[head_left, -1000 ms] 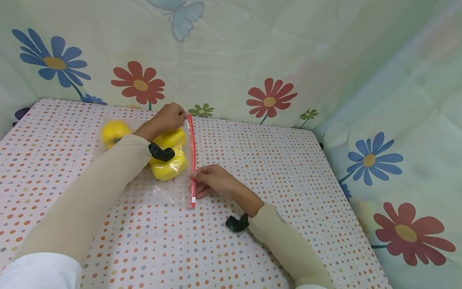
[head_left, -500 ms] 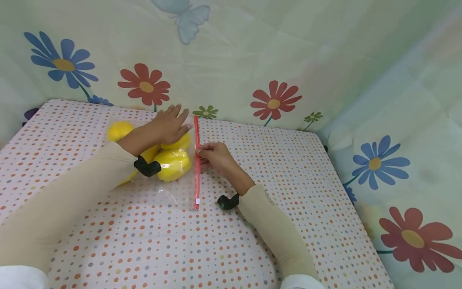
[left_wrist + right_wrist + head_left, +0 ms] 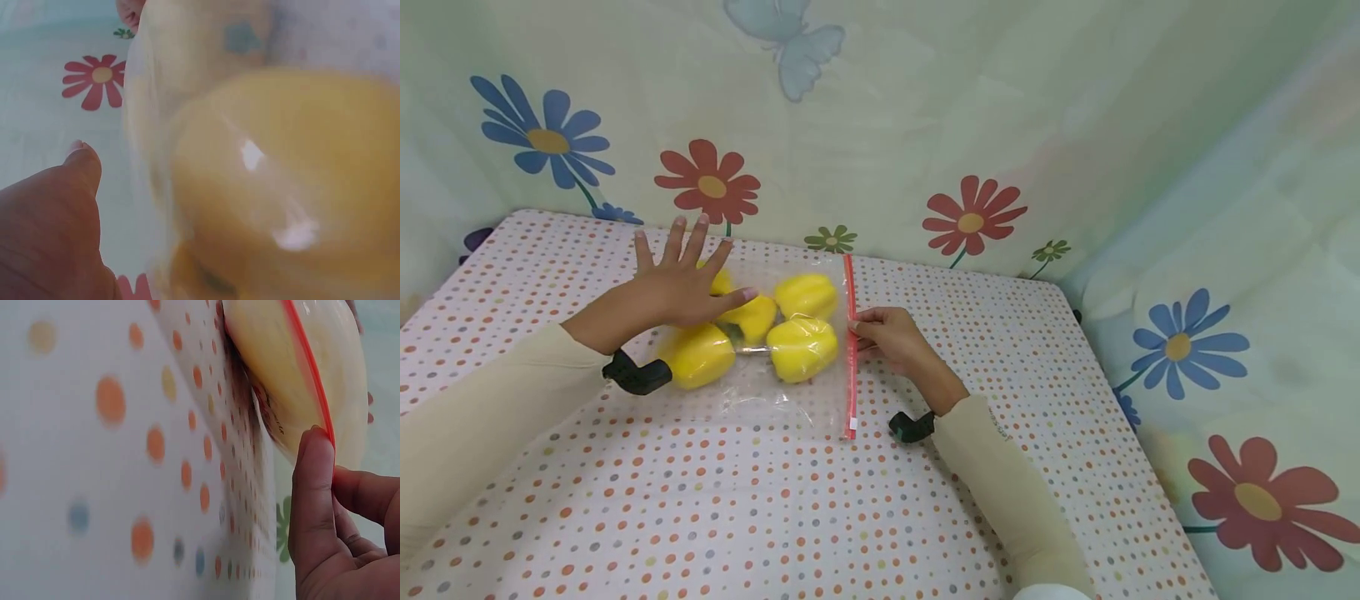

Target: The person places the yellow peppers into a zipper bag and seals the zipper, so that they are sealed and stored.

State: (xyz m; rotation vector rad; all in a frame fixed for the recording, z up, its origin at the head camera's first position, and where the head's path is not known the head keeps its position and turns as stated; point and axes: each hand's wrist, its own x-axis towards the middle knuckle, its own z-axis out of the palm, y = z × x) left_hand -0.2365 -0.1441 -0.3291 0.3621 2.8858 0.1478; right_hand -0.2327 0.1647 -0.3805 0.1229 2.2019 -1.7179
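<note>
A clear zip-lock bag (image 3: 752,412) lies on the table with several yellow bell peppers (image 3: 805,350) inside. Its red zip strip (image 3: 852,379) runs down the right side, and a white slider (image 3: 853,424) sits at the near end. My right hand (image 3: 891,337) pinches that strip near its middle; the right wrist view shows thumb and finger (image 3: 315,481) on the red edge. Over the bag's left part, my left hand (image 3: 673,292) is spread with straight fingers, hiding some of the peppers. Whether it touches the bag I cannot tell.
A dotted cloth covers the table (image 3: 722,517). Behind it and along the right side hangs a pale curtain (image 3: 880,108) printed with flowers and a butterfly. Something dark purple (image 3: 477,240) shows past the table's left edge.
My left hand has let go of the strip's far end, spread its fingers and moved left over the peppers. My right hand has moved up along the strip, and the bag has shifted right.
</note>
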